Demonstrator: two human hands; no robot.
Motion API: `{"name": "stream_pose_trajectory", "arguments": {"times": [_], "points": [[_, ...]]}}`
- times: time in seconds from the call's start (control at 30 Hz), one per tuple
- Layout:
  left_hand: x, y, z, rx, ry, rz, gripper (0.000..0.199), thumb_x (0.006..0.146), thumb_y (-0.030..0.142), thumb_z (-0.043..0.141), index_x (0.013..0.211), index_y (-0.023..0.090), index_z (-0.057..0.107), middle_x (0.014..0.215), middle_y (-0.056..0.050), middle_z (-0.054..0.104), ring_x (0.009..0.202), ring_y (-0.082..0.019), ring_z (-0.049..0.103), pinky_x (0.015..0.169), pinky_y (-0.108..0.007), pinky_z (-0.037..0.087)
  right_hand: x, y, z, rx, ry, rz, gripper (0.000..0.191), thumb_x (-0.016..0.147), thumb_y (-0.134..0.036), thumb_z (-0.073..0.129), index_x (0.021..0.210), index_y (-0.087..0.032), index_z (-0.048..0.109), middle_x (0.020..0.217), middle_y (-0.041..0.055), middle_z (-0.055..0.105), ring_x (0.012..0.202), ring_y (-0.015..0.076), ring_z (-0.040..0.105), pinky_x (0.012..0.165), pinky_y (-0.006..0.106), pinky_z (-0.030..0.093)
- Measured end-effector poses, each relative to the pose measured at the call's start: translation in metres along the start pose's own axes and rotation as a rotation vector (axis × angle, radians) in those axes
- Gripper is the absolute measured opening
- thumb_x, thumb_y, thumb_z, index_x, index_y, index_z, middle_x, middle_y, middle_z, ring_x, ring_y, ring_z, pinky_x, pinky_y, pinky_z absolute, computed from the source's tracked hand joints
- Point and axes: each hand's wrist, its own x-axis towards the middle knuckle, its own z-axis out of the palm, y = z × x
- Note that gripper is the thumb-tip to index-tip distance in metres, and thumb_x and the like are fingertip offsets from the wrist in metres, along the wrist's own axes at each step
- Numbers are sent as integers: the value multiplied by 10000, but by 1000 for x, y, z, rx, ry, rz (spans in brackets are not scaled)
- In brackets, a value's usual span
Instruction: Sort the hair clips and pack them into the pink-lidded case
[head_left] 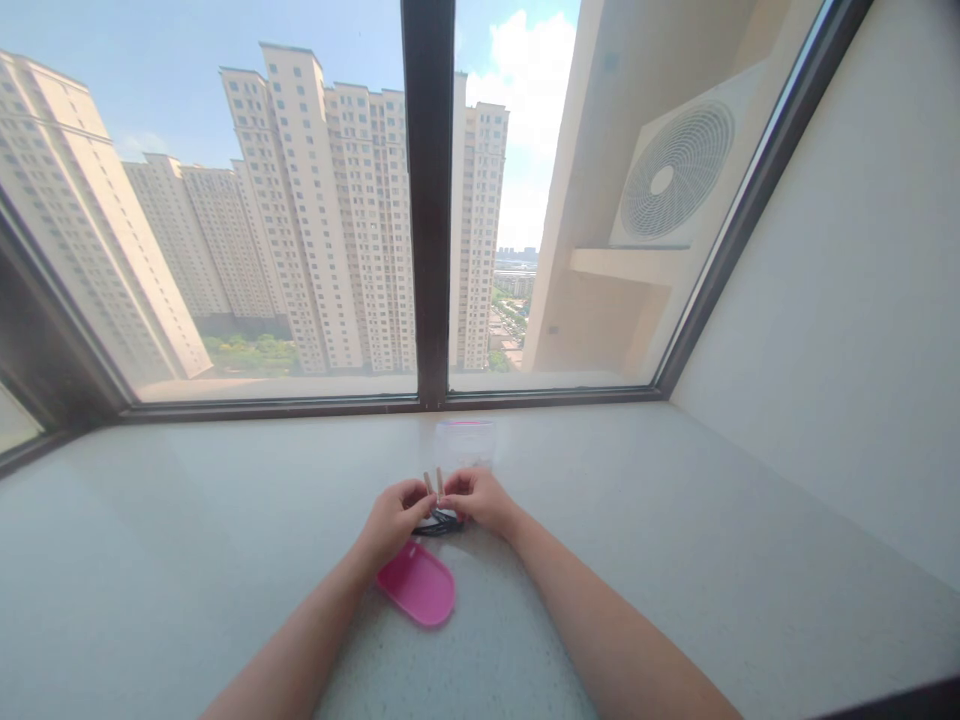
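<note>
My left hand (394, 515) is closed, thumb and fingertips pinching a thin tan stick (428, 483) that points upward. Close beside it, my right hand (481, 500) pinches a second tan stick (439, 481), also upright. The two sticks stand nearly parallel, and their lower ends are partly hidden by my fingers. Under the hands lies a bundle of black cord-like strands (439, 525), too small to make out exactly. A pink oblong tray (424, 595) with rounded ends rests nearer to me, just below my left hand.
Behind my right hand lies a clear plastic bag (466, 440) with a pink seal line. Everything rests on a pale speckled windowsill (225, 560). A dark window frame (431, 230) bounds the far side, and a white wall (847, 300) rises at the right.
</note>
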Motion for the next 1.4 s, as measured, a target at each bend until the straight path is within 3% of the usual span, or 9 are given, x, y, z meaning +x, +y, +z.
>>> {"name": "stream_pose_trajectory", "arguments": {"times": [0.47, 0.87, 1.4], "points": [[-4, 5, 4, 143, 54, 16, 275, 780, 387, 526, 735, 143, 643, 625, -7, 602, 613, -154, 518, 587, -240, 373, -1, -1, -1, -43, -49, 4, 298, 662, -372, 708, 825, -126, 665, 523, -24, 584, 423, 98, 531, 399, 197, 394], [-5, 9, 3, 102, 16, 22, 277, 771, 375, 543, 782, 139, 689, 712, -43, 674, 687, -178, 580, 611, -248, 411, -1, 1, -3, -26, -47, 33, 349, 572, -389, 776, 750, -119, 645, 588, 0, 627, 462, 103, 555, 418, 198, 411], [-9, 11, 5, 69, 44, -31, 253, 738, 361, 566, 656, 139, 654, 603, -11, 603, 610, -154, 532, 576, -235, 387, -6, -6, -1, -22, -53, 21, 299, 539, -369, 800, 684, -116, 731, 488, 12, 615, 442, 103, 525, 438, 212, 396]]}}
